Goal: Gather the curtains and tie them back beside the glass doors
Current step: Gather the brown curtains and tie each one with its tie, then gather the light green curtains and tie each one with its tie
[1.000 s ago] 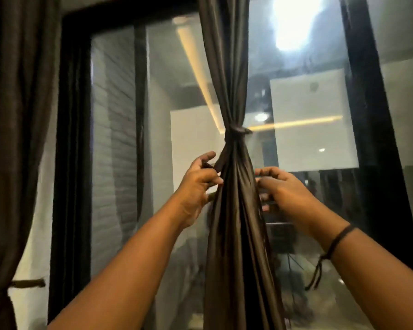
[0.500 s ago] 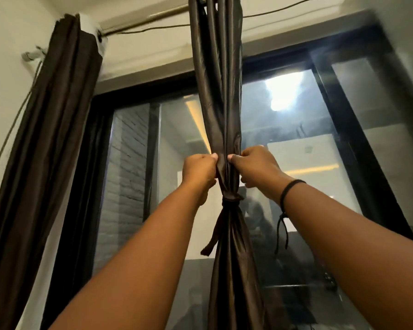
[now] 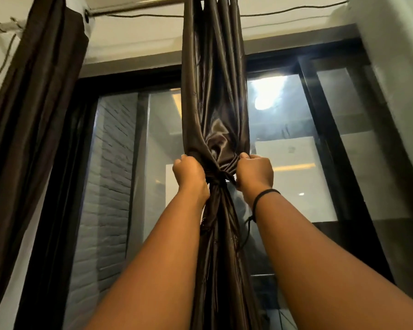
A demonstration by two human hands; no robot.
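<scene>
A dark brown satin curtain (image 3: 214,75) hangs gathered in front of the middle of the glass doors (image 3: 293,167). A tie-back of the same fabric (image 3: 217,181) is knotted round it at hand height. My left hand (image 3: 188,175) grips the curtain's left edge just above the knot. My right hand (image 3: 254,172), with a black cord on the wrist, grips the right edge at the same height. Between the two hands the fabric bulges out in loose folds.
A second brown curtain (image 3: 34,110) hangs bunched at the far left by the wall. A curtain rod (image 3: 134,7) and a thin cable run along the top. The black door frame (image 3: 332,148) and a white wall (image 3: 401,67) stand to the right.
Both hands rose from below the knot to just above it, then pulled the fabric apart sideways so it puffs out. The camera tilted upward.
</scene>
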